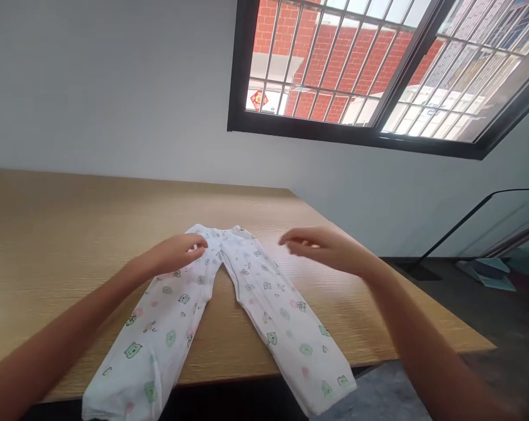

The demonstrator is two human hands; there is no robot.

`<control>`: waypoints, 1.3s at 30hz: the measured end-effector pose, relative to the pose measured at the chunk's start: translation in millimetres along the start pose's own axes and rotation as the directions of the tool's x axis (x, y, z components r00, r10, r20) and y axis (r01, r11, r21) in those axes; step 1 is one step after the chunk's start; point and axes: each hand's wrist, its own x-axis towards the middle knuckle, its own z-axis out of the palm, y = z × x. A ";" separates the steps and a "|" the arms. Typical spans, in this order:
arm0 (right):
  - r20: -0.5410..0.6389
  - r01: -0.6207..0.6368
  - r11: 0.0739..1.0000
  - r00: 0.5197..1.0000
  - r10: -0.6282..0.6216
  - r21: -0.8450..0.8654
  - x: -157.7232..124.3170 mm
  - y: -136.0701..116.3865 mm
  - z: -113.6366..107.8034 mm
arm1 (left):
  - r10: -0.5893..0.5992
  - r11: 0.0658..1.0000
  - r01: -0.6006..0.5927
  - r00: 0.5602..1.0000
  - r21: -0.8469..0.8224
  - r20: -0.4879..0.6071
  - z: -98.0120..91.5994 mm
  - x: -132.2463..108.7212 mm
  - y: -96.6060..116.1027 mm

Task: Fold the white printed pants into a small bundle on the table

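A pair of white children's pants (264, 280) with a green and pink animal print lies spread on the wooden table (93, 234). The waistband is at the far end, and both legs run toward me, with their cuffs hanging past the near edge. Over the upper left part of the pants hovers my left hand (183, 250), fingers loosely bent and thumb apart, holding nothing. To the right of the waistband, my right hand (319, 245) is in the air above the tabletop, also without anything in it, its fingers curved and a gap beside the thumb.
Behind the table stands a pale wall (115, 88) with a dark-framed, barred window (356, 137). A thin black stand (457, 228) rises from the floor at right, near light-blue items (487, 272). The table's right edge slants toward me.
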 end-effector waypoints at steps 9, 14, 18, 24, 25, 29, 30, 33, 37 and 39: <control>0.079 0.242 0.970 0.967 -0.242 0.016 134.7 45.7 100.6 | 0.216 0.968 -0.222 0.975 0.122 0.057 49.2 81.5 -66.4; 0.022 0.214 0.968 0.975 -0.219 0.127 147.8 73.6 105.5 | 0.191 0.979 -0.192 0.981 0.063 0.013 41.3 93.7 -88.5; -0.105 0.248 0.932 0.968 -0.228 0.266 148.3 83.4 106.4 | 0.068 0.997 -0.074 0.985 -0.030 -0.156 31.7 85.2 -98.9; -0.284 0.195 0.827 0.958 -0.045 0.526 143.6 96.5 110.2 | -0.203 0.977 0.154 0.882 -0.148 -0.425 20.9 69.3 -117.6; -0.292 0.174 0.806 0.956 -0.001 0.566 142.1 98.3 109.6 | -0.233 0.971 0.186 0.871 -0.147 -0.432 20.1 69.7 -118.5; -0.300 0.090 0.720 0.939 0.170 0.688 134.0 98.7 106.2 | -0.337 0.941 0.320 0.872 -0.108 -0.356 20.4 78.7 -117.9; -0.302 0.079 0.703 0.932 0.199 0.707 132.0 97.5 105.5 | -0.351 0.936 0.341 0.874 -0.091 -0.337 21.0 82.3 -117.5; -0.309 0.059 0.662 0.912 0.268 0.747 127.1 92.2 104.0 | -0.388 0.914 0.405 0.866 -0.014 -0.314 22.4 94.5 -116.0; -0.321 0.045 0.614 0.881 0.347 0.788 120.2 83.5 102.4 | -0.396 0.896 0.435 0.874 0.091 -0.282 20.4 103.9 -113.2; -0.329 0.045 0.591 0.864 0.382 0.805 115.5 79.3 101.2 | -0.388 0.893 0.432 0.882 0.130 -0.267 17.4 103.7 -112.2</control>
